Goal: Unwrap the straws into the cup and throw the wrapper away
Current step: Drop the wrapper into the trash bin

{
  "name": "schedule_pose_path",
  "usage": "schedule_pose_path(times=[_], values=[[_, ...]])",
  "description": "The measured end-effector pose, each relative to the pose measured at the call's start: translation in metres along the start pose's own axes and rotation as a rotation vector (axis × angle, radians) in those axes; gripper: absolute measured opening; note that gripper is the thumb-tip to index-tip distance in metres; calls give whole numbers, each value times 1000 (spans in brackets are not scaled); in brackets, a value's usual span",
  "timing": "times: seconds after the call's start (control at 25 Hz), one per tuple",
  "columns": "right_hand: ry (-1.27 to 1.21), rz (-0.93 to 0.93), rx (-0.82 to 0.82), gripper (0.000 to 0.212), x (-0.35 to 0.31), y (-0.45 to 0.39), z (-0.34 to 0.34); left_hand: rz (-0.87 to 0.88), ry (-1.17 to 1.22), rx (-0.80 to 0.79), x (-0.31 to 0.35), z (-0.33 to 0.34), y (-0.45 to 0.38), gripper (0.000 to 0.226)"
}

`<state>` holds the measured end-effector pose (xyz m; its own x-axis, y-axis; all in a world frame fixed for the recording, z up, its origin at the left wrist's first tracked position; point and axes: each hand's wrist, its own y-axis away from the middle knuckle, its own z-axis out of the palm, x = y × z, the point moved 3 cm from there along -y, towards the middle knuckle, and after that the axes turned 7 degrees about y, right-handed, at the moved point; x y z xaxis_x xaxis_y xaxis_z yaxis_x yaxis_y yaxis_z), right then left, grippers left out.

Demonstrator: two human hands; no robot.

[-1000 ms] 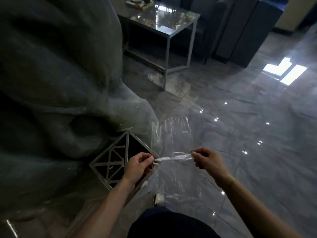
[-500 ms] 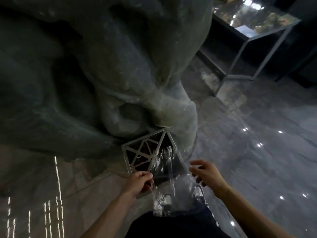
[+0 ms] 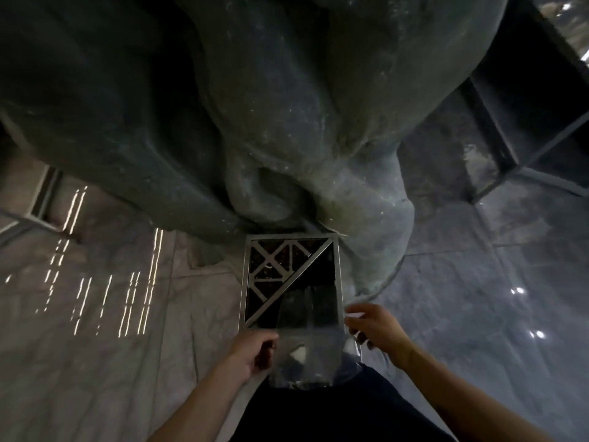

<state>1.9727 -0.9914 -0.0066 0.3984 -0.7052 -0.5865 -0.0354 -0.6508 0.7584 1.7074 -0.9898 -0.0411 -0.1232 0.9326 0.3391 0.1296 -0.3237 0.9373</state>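
Observation:
A clear plastic wrapper (image 3: 306, 349) is stretched flat between my two hands, just above the near edge of a square metal bin (image 3: 338, 275) on the floor. My left hand (image 3: 253, 350) pinches the wrapper's left edge. My right hand (image 3: 376, 333) pinches its right edge. The bin has a silver frame; a patterned grille covers its left half and the right half is a dark opening. The wrapper's far part lies over that opening. No straws and no cup are in view.
A large dark rock-like sculpture (image 3: 255, 106) rises right behind the bin. A metal-framed glass table (image 3: 497, 154) stands at the right. Glossy grey floor tiles (image 3: 478, 314) surround the bin. My dark trousers (image 3: 334, 416) fill the bottom middle.
The view has swung down and left until the bin sits straight ahead. The wrapper, bunched between my hands earlier, is now spread flat and held over the bin's near edge.

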Motion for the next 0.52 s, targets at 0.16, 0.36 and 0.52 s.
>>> schedule_pose_path(times=[0.16, 0.36, 0.52], values=[[179, -102, -86, 28, -5, -9, -2, -21, 86, 98, -16, -4, -1, 16], [699, -487, -87, 58, -12, 1, -17, -24, 179, 157, -13, 0, -17, 24], [868, -734, 35, 50, -35, 5, -11, -7, 121, 158, 2, 5, -37, 25]])
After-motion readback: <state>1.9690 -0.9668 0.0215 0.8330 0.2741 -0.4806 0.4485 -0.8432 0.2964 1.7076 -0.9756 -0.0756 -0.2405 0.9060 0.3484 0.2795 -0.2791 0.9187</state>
